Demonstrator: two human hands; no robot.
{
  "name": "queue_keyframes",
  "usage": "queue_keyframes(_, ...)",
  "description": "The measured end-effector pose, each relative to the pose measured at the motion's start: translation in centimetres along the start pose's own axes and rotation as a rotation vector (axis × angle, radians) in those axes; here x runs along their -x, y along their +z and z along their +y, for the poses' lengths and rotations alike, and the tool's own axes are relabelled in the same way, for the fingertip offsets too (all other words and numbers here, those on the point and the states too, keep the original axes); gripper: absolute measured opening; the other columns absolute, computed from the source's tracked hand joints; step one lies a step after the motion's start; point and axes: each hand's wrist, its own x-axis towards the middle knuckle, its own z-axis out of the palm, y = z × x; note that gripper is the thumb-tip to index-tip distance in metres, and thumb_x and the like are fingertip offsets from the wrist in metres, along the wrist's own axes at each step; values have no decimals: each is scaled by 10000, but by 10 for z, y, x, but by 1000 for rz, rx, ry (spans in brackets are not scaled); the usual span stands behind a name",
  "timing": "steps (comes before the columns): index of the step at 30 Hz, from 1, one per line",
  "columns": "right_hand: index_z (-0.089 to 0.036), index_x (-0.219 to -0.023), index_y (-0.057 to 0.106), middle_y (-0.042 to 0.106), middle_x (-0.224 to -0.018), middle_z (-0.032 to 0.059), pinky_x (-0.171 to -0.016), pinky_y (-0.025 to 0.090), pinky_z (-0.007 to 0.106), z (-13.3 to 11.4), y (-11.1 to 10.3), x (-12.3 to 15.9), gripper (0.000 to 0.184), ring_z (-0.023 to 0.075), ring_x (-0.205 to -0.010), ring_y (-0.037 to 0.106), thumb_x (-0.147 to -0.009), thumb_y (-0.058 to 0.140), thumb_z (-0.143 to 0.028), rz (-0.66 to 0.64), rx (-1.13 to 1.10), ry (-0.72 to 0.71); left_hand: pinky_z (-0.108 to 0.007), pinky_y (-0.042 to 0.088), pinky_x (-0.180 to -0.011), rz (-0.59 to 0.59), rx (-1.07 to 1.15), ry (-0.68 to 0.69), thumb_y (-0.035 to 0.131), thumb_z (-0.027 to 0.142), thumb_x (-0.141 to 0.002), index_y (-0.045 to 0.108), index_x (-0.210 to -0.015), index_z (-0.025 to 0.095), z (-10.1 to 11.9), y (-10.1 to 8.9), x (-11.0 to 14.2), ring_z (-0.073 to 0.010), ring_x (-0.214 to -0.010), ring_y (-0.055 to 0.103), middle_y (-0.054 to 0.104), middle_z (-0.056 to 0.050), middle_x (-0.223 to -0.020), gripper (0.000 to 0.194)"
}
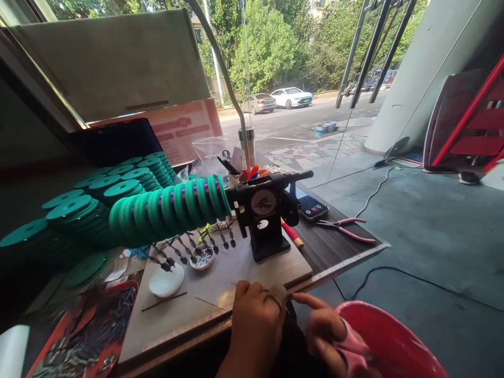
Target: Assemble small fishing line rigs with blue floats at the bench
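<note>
My left hand [258, 320] is closed at the front edge of the work board, its fingertips pinched together. A small pale piece [279, 295] shows at those fingers, too unclear to name. Just right of it, my right hand [325, 328] is wrapped round the pink handles of scissors [352, 344], with the index finger stretched toward the left hand. The scissor blades are hidden or too blurred to see. Beyond both hands, a black winding device [268, 210] stands on the board, bearing a row of green spools [169, 212] on its shaft.
Dark leaded-looking rigs [192, 252] hang below the spools, near a small bowl of beads [202, 258] and a white dish [166, 280]. Pliers [346, 228] and a phone [313, 206] lie right. A red basin [394, 341] sits lower right; an orange tray [128, 286] holds metal pieces.
</note>
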Motion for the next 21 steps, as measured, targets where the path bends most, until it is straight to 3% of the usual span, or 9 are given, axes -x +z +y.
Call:
queue_keyframes(5,-220,-651,600,677,-989,60,-458,474,176,4,19,5,245,129,-554,649,-794,412,-287,-47,234,-135,-316,281,-576,-43,-82,24,516,98,-765,589,-619,174,0,2,-4,-167,-524,483,546,-1,-476,181)
queue_keyframes(8,-217,-637,599,652,-1098,90,-413,448,175,-3,22,6,278,120,-487,638,-801,374,-221,-40,313,-153,-321,264,-562,12,-66,13,463,91,-780,562,-563,184,1,5,-5,-171,-498,465,525,2,-439,256)
queue_keyframes(12,-218,-563,587,638,-1105,116,-361,409,193,-13,22,5,399,111,-377,593,-821,286,-177,-40,489,-251,-321,265,-556,53,-48,-15,438,66,-774,536,-517,188,2,4,-6,-169,-478,458,515,-6,-436,301)
queue_keyframes(21,-215,-538,616,639,-1085,113,-364,411,199,-14,22,1,460,100,-352,575,-836,272,-148,-13,544,-334,-308,265,-545,43,-18,5,466,73,-779,557,-547,172,1,0,-7,-153,-475,462,518,6,-448,267)
